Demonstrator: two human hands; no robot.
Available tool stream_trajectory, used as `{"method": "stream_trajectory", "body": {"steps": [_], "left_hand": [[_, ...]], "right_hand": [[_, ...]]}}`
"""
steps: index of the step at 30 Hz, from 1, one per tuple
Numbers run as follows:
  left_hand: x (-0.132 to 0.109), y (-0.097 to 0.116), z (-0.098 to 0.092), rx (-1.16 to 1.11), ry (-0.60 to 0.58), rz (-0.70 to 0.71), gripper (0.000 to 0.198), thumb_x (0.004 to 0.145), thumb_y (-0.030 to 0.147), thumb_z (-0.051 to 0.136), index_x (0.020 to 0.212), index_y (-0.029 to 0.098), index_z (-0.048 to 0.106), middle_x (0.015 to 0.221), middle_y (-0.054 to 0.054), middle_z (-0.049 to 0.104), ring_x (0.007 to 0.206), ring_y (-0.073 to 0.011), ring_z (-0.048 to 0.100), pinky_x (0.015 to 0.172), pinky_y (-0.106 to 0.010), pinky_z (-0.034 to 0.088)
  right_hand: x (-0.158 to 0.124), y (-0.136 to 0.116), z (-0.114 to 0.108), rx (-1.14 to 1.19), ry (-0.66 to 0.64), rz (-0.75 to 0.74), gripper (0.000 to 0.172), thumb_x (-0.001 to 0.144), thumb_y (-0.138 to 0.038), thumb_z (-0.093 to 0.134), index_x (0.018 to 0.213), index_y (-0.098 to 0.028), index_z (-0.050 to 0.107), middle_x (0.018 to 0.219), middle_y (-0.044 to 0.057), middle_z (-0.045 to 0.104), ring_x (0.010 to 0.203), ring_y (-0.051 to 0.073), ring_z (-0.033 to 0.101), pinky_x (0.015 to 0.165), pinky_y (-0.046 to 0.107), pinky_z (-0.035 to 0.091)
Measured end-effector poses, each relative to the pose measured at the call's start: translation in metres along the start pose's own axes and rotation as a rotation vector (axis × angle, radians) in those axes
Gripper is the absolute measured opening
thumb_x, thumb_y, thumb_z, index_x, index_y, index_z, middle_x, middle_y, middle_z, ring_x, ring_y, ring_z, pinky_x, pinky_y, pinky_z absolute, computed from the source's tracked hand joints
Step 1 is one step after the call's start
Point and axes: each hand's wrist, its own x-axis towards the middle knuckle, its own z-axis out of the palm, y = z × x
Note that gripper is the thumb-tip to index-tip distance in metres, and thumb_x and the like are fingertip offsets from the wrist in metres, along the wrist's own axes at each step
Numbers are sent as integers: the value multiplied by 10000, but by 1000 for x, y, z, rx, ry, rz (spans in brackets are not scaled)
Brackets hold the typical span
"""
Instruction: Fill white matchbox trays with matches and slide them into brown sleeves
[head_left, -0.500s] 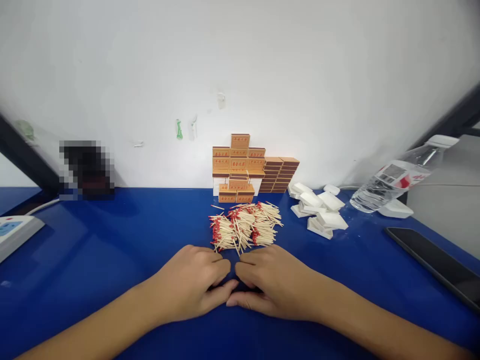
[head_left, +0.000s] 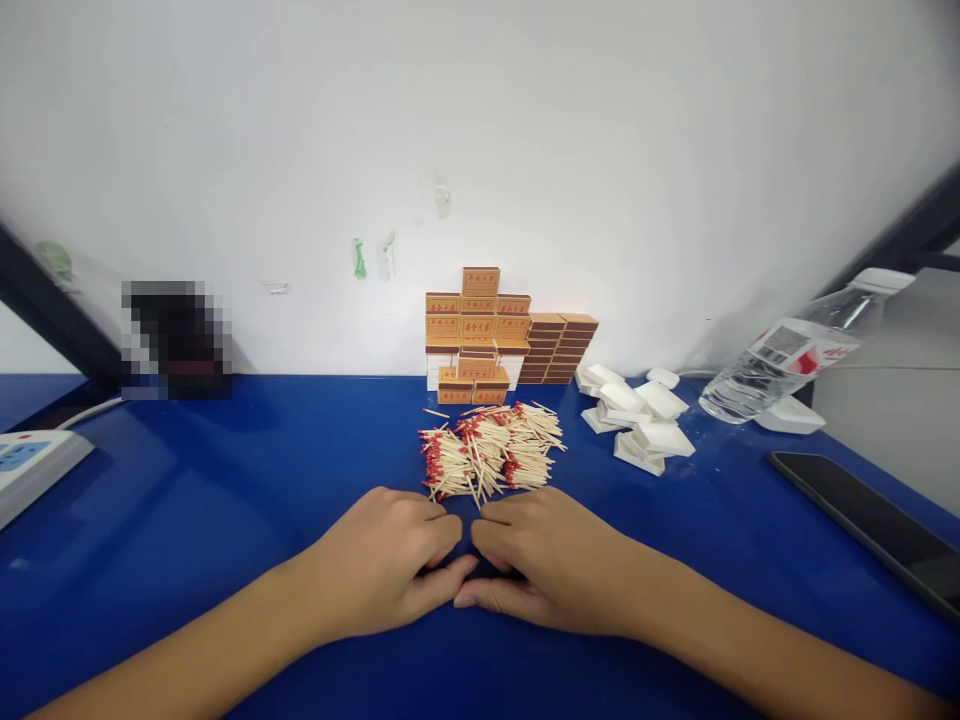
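White wall (head_left: 600,150) at back, blue table (head_left: 225,480) fills the lower half. Both forearms come in from the bottom edge and lie on the table. Left hand (head_left: 382,570) and right hand (head_left: 544,570) rest knuckles-up at centre, just beside each other, thumb tips touching. Fingers (head_left: 439,530) of both hands are curled in together; cannot tell if anything is pinched under them. Black phone (head_left: 870,525) lies flat at the right edge, well apart from the hands. Clear water bottle (head_left: 787,365) leans tilted at back right, red-and-white label, white cap. Blurred dark object (head_left: 176,340) stands against the wall, back left. Stack of orange matchboxes (head_left: 480,330) stands against the wall at centre, a lower stack of brown boxes (head_left: 559,350) touching its right side. Pile of matches (head_left: 487,450), red heads, pale sticks, lies on the table just in front of the stack and just beyond the knuckles, near ends almost at the fingers. Heap of white trays (head_left: 637,420) sits right of the pile. White power strip (head_left: 30,465) at the left edge, partly cut off.
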Motion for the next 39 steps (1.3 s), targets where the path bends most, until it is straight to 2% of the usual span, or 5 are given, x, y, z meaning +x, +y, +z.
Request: {"method": "stream_trajectory", "body": {"steps": [39], "left_hand": [[-1,0,-1,20,-3,7,368,1019,298,576,681,196,476,645,21,577,562,-142,514,554,-320,278]], "right_hand": [[-2,1,4,-16,14,4,483,1029,-581,597,763,-179,607,744,4,634,644,140,518,592,300,263]]}}
